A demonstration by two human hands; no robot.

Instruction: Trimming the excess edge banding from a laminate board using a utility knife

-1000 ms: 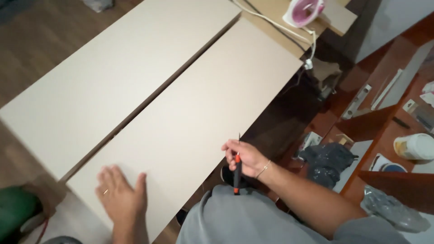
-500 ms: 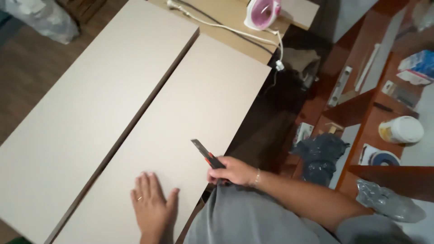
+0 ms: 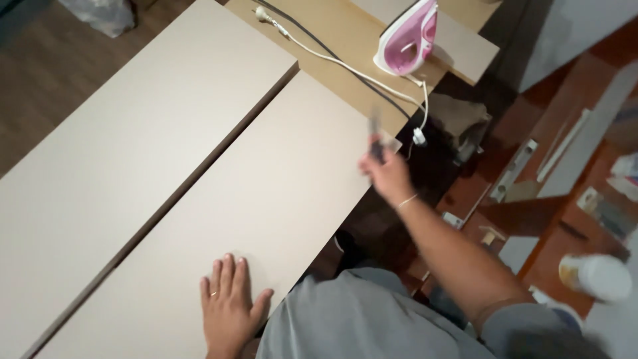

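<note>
The left hand (image 3: 229, 312) lies flat, fingers spread, on the near panel (image 3: 266, 199), close to its right edge. The right hand (image 3: 389, 174), which half a second ago sat low beside that edge, has swung up and out past the panel's far right corner, its grip closed on a dark, blurred hand tool (image 3: 375, 136). Beyond the corner stands a pink iron (image 3: 409, 40) on the bench (image 3: 332, 33); the panel's top lies open.

Your left hand (image 3: 229, 309) lies flat, palm down, fingers together, thumb out. Your right hand (image 3: 387, 174), arm stretched forward, is fisted, motion-blurred.
</note>
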